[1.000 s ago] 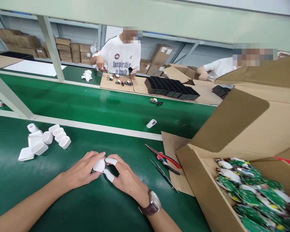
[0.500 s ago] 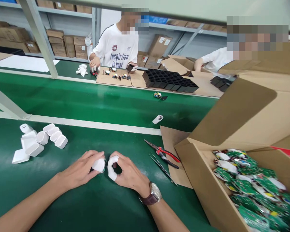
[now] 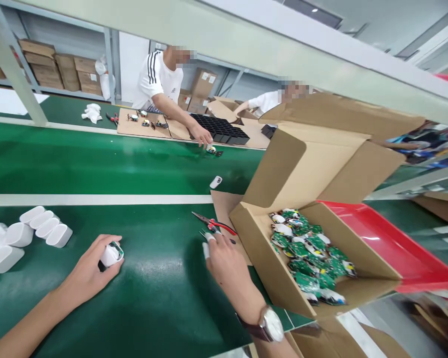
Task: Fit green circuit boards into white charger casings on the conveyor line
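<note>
My left hand (image 3: 93,263) is closed round a white plastic charger housing (image 3: 110,254); its open end faces right and shows a bit of green circuit board inside. My right hand (image 3: 229,266), with white finger covers on thumb and index finger, is lowered onto the tweezers (image 3: 202,233), fingers closed about them. Only the tweezers' tips stick out past the fingers; the rest is hidden beneath the hand. Just beyond it lie red-and-black pliers (image 3: 212,222). More white housings (image 3: 18,234) are grouped left of my left hand.
A cardboard box (image 3: 272,268) full of green circuit boards (image 3: 309,248) stands at right, beside a red tray (image 3: 392,248). A white metal rail (image 3: 97,200) borders the green bench. Across it a co-worker's hand (image 3: 201,135) touches a small circuit board (image 3: 211,149); a white piece (image 3: 216,182) lies nearer.
My right hand has left the housing and moved right to the tweezers. My left hand keeps the housing, now turned open end up. The view has swung right. A co-worker has reached forward.
</note>
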{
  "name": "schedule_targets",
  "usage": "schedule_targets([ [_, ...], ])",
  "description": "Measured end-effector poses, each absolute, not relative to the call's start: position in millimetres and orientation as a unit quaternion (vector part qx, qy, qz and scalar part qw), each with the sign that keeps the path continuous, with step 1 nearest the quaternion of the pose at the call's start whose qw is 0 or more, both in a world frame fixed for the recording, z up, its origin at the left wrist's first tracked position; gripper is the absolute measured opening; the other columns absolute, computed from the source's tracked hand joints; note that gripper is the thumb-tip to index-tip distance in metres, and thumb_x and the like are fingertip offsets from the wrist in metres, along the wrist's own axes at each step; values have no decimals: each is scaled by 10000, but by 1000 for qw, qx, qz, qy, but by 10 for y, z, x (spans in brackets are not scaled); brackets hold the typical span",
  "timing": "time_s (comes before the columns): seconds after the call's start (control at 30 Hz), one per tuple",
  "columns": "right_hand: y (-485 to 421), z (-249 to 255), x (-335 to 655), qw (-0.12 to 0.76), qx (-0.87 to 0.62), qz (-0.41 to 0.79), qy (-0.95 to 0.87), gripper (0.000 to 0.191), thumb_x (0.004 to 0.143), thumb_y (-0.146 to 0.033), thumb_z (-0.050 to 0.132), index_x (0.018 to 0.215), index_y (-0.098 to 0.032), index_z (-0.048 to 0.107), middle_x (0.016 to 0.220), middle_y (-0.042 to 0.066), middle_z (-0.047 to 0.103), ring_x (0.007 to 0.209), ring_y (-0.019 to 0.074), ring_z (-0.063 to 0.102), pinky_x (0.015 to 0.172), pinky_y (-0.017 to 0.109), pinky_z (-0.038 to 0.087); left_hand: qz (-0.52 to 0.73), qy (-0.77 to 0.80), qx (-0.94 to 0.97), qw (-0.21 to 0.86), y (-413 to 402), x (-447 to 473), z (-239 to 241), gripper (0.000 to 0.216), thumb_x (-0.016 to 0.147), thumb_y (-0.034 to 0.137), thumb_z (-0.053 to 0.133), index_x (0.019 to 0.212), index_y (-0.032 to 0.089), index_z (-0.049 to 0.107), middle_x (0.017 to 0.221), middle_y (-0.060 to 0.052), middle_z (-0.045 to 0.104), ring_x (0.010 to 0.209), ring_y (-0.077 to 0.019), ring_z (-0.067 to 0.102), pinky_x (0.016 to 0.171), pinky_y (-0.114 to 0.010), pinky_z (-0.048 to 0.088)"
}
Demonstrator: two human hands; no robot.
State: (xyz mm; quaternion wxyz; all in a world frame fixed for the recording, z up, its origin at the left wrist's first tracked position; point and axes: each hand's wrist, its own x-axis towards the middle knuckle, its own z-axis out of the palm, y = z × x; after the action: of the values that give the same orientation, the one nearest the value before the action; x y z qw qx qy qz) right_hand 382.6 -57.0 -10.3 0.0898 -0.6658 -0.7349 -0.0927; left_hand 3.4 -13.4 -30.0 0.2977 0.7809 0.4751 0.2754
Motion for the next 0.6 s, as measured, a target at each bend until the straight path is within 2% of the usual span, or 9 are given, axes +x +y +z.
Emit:
schedule_targets([
  [0.07, -671, -175, 4011, 116, -676, -91, -722, 213, 931, -48, 474, 974, -190, 627, 872, 133, 652, 828, 284, 654, 665, 366, 544, 278, 465, 781, 312, -155, 59, -292, 404, 1001, 308, 615, 1394, 300, 524, 1228, -53, 631, 958, -189, 693, 780, -280, 592],
  [0.17, -702, -181, 3887, 164, -635, -50, -753, 217, 971, -89, 454, 1092, -186, 605, 914, 108, 649, 800, 246, 651, 683, 356, 561, 292, 448, 786, 311, -207, 129, -277, 434, 980, 257, 608, 1400, 292, 507, 1166, -35, 638, 880, -167, 687, 767, -275, 588],
  [0.27, -713, -8, 3382, 265, -546, 99, -788, 281, 1033, -129, 434, 1281, -206, 543, 1013, 70, 640, 788, 182, 640, 706, 307, 564, 308, 444, 794, 280, -259, 186, -273, 419, 988, 281, 625, 1389, 286, 503, 1140, -26, 643, 858, -167, 691, 763, -283, 588],
  [0.33, -737, 143, 3016, 291, -486, 181, -804, 324, 1037, -121, 422, 1323, -227, 534, 1058, 65, 630, 818, 177, 641, 704, 300, 553, 323, 438, 800, 253, -285, 194, -278, 419, 991, 341, 665, 1375, 286, 505, 1127, -25, 645, 883, -180, 700, 785, -302, 594],
  [0.43, -756, 277, 2653, 267, -451, 215, -824, 334, 1007, -87, 422, 1264, -234, 576, 1085, 63, 619, 804, 183, 632, 702, 319, 547, 344, 421, 809, 225, -298, 165, -281, 470, 982, 436, 713, 1371, 286, 495, 1114, -26, 640, 888, -190, 706, 806, -326, 602],
  [0.6, -718, 282, 2530, 251, -447, 234, -826, 276, 982, -63, 440, 1115, -223, 621, 1065, 54, 609, 784, 181, 629, 724, 337, 554, 341, 424, 812, 214, -286, 115, -243, 473, 1008, 526, 662, 1373, 285, 482, 1104, -34, 629, 834, -186, 699, 754, -335, 602],
])
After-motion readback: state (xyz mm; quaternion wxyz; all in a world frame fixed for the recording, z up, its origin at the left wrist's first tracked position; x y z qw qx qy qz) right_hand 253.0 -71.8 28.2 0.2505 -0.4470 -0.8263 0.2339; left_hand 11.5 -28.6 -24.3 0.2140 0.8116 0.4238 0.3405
